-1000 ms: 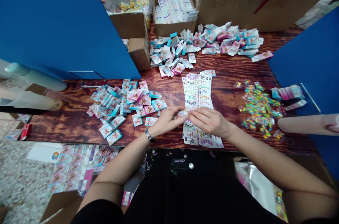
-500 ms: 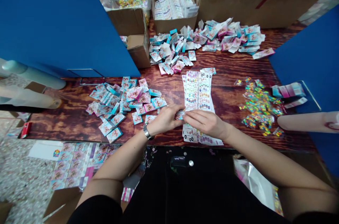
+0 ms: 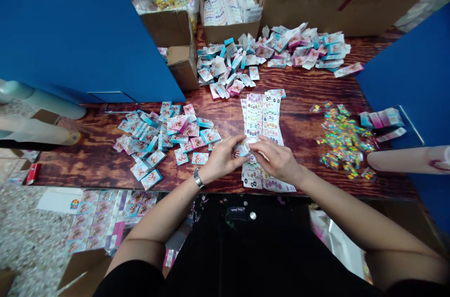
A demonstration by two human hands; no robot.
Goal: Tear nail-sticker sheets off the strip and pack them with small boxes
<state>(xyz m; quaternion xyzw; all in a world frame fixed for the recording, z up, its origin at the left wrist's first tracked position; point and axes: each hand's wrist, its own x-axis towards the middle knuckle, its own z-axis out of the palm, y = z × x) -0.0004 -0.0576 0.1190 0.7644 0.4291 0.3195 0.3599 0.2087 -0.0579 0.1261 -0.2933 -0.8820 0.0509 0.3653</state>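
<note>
My left hand [image 3: 224, 159] grips a small printed cardboard box [image 3: 240, 149] between thumb and fingers. At its right end, my right hand [image 3: 276, 159] has its fingertips pinched on the white flap; whether something small is also in them cannot be made out. Both hands are over printed sticker sheets [image 3: 270, 121], which lie in two overlapping columns. Just left of my left hand spreads a pile of closed small boxes [image 3: 168, 130] with a hand picture, in blue and pink.
Behind lie many boxes with open flaps [image 3: 281, 48]. To the right is a heap of colourful small wrapped packets [image 3: 346, 140]. A carton of sticker strips [image 3: 230, 30] and a large carton [image 3: 337, 11] stand at the back. Blue panels [image 3: 70, 30] flank the wooden table [image 3: 94, 166].
The small box has come further into sight between my hands, with its white flap showing. My right hand has shifted slightly right and up, its fingers now more bent at the box's end.
</note>
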